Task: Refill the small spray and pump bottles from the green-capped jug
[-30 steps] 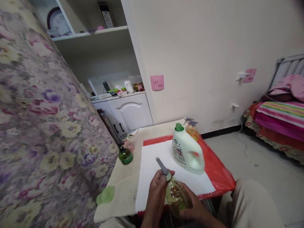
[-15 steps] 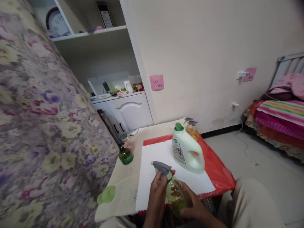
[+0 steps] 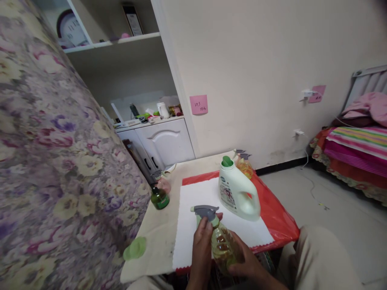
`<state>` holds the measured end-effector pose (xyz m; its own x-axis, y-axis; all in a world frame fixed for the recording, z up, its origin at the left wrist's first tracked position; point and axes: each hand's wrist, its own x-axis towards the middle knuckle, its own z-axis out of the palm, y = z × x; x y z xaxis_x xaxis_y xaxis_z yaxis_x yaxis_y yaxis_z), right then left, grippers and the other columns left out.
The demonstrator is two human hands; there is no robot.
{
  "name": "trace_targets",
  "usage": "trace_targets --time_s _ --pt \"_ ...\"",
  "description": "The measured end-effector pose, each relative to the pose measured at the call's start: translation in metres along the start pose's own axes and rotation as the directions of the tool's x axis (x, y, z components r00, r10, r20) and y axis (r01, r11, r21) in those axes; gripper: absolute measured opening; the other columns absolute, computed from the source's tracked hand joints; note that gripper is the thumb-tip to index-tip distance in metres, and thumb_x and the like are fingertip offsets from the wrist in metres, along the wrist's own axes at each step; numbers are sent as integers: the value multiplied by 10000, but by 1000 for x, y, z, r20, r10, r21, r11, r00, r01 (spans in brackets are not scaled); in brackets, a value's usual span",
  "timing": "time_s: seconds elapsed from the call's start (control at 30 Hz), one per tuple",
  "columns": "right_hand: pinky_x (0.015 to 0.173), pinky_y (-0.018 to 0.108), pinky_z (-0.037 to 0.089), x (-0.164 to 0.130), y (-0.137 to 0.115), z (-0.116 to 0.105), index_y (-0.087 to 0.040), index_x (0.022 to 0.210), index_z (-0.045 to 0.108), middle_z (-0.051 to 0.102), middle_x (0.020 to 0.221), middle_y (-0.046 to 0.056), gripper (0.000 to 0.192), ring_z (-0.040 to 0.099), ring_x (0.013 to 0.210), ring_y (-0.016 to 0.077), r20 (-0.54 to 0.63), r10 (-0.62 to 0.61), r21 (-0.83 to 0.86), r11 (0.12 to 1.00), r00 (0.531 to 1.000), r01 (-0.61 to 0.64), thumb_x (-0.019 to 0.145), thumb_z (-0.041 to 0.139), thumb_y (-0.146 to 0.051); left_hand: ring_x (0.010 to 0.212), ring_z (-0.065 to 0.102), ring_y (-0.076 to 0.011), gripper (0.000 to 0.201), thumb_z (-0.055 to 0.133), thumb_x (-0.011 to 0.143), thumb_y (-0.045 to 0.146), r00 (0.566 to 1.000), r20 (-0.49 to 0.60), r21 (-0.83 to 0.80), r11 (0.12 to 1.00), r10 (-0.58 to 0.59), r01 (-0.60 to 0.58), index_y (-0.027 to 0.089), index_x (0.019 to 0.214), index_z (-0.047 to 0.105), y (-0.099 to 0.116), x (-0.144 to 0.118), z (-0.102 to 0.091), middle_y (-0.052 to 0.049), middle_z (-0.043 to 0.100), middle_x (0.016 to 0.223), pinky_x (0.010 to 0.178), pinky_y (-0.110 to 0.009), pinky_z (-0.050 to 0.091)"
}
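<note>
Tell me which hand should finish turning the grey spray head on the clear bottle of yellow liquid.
Left, probably. The left hand already has its fingers at the collar under the grey spray head, while the right hand wraps the body of the clear bottle of yellow liquid, steadying it.

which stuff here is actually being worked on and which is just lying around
In hand:
spray bottle, gripped by the right hand
spray head, under the left hand

Lying about:
detergent jug
dark green bottle
green cap
two spray bottles behind the jug
</note>
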<state>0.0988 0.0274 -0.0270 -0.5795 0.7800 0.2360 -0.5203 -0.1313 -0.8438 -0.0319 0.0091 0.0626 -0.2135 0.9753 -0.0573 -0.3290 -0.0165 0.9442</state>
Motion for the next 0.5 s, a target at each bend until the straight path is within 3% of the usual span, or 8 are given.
trace_targets --time_s 0.13,0.23,0.33,0.5 --pt "1011 478 377 2 6 0 -261 1323 453 581 1267 111 954 539 1156 348 -10 -11 -25 1000 1000 11 484 865 -452 791 674 -210 426 672 755 426 998 -64 -26 1000 7 -8 144 1074 645 -6 4 3 -115 723 1027 714 -300 502" --pt "1009 466 386 2 10 2 -265 1310 467 567 1289 116 940 511 1195 353 -56 -31 -30 999 998 29 482 864 -467 877 676 -234 429 681 740 438 985 -163 62 997 48 -39 163 1065 627 -12 6 6 -97 731 1004 761 -315 509" --pt "1005 471 388 2 9 6 -266 1306 468 585 1261 115 950 508 1200 356 -76 -28 8 1000 997 29 469 869 -468 927 670 -265 435 655 749 469 978 -187 183 982 89 -54 165 1058 625 -16 5 7 -106 728 1026 788 -346 512" --pt "978 470 402 -1 -3 14 -263 1301 479 608 1217 104 920 520 1185 358 -4 16 134 991 1000 -15 479 861 -423 1241 513 -276 465 599 790 482 976 -178 273 959 123 -71 199 1157 640 -11 -2 2 -94 659 1231 1037 -373 378"
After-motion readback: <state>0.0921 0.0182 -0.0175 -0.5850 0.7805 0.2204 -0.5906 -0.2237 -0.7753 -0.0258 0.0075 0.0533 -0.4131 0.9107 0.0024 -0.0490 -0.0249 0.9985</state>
